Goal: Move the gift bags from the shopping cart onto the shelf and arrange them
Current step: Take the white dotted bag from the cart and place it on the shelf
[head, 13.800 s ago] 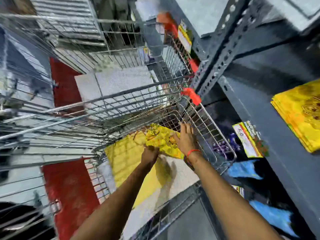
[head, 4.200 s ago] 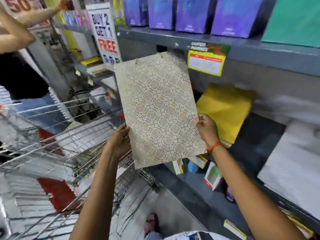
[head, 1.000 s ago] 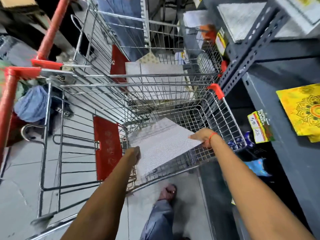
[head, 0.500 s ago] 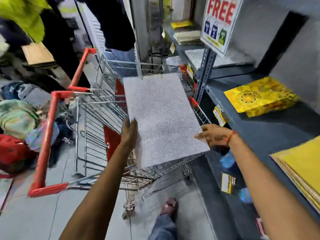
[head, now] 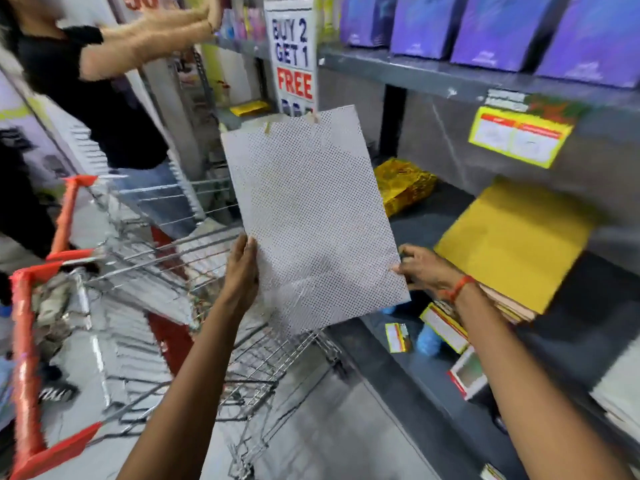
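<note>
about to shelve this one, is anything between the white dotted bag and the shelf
Nothing visible blocks it. The white dotted bag, held by left hand and right hand, faces bare shelf between the yellow stacks.

White dotted gift bag lifted clear of shopping cart, now upright before shelf; left hand, right hand raised, gripping lower edges.

Both arms outstretched, left grip pinching, right grip pinching
</note>
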The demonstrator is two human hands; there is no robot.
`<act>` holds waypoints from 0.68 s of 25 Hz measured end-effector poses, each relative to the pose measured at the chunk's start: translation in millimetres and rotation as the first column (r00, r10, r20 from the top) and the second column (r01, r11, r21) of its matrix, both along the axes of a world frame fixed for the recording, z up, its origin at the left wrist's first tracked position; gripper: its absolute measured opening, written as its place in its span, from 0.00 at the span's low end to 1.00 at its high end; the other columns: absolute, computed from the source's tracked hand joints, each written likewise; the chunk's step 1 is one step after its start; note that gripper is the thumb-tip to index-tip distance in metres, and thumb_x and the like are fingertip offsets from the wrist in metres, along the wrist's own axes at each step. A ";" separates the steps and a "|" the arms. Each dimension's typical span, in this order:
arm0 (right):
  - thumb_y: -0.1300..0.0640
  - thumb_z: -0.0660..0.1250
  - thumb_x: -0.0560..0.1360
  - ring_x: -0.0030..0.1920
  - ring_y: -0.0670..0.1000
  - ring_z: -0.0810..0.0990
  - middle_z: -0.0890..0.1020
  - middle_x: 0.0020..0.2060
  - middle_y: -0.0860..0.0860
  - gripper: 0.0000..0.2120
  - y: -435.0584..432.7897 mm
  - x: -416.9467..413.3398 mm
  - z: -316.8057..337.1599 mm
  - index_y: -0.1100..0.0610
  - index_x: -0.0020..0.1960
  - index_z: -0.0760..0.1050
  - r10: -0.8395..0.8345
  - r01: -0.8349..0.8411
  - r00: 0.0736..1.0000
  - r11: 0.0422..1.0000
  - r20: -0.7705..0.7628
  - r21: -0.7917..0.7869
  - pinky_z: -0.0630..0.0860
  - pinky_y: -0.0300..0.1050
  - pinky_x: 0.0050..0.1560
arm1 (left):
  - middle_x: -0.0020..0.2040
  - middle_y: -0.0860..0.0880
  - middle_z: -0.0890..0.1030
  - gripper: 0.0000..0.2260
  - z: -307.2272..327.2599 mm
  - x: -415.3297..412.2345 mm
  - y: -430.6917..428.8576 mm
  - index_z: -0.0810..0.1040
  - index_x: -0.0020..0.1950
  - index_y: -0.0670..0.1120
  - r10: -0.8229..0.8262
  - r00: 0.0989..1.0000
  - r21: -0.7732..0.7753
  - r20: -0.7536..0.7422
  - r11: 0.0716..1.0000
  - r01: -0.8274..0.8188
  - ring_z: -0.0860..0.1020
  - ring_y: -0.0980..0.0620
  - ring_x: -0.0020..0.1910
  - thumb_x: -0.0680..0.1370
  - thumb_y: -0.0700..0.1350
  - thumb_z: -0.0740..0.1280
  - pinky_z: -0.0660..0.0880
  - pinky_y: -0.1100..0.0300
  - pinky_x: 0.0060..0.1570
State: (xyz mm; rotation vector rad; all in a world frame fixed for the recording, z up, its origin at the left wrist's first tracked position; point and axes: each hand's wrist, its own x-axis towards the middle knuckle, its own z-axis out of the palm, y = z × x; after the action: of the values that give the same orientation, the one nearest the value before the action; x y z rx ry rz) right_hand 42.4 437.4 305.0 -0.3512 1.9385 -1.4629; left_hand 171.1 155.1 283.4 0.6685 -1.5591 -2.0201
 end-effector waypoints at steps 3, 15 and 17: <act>0.75 0.56 0.76 0.36 0.47 0.74 0.75 0.37 0.52 0.15 50.7 30.2 -4.9 0.56 0.41 0.69 -0.228 0.225 0.972 0.973 -0.053 -0.046 0.73 0.38 0.35 | 0.55 0.49 0.79 0.13 -11.2 -17.1 31.9 0.70 0.65 0.45 -0.256 0.967 0.032 0.009 0.966 0.255 0.83 0.59 0.44 0.83 0.40 0.51 0.81 0.65 0.42; 0.76 0.56 0.75 0.42 0.51 0.75 0.76 0.49 0.57 0.14 283.5 135.6 -34.9 0.71 0.60 0.70 -0.871 0.864 0.481 0.490 -0.097 -0.119 0.71 0.40 0.44 | 0.39 0.52 0.85 0.13 -24.8 -99.3 278.8 0.75 0.48 0.47 -0.783 0.621 0.204 0.045 0.615 0.761 0.83 0.56 0.36 0.82 0.37 0.51 0.80 0.64 0.33; 0.76 0.56 0.75 0.40 0.49 0.75 0.77 0.45 0.53 0.14 319.6 149.0 -36.0 0.67 0.59 0.71 -0.919 0.906 0.390 0.394 -0.054 -0.157 0.71 0.41 0.45 | 0.38 0.52 0.86 0.14 -23.6 -108.7 327.0 0.77 0.51 0.46 -0.822 0.565 0.202 0.068 0.566 0.799 0.83 0.52 0.36 0.82 0.37 0.52 0.80 0.61 0.33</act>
State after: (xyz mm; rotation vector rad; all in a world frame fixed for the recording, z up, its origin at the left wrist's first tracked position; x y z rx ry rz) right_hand 191.4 757.0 269.0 0.8012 2.2792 -2.2599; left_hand 62.4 482.1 259.7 0.1028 -2.0778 -2.8288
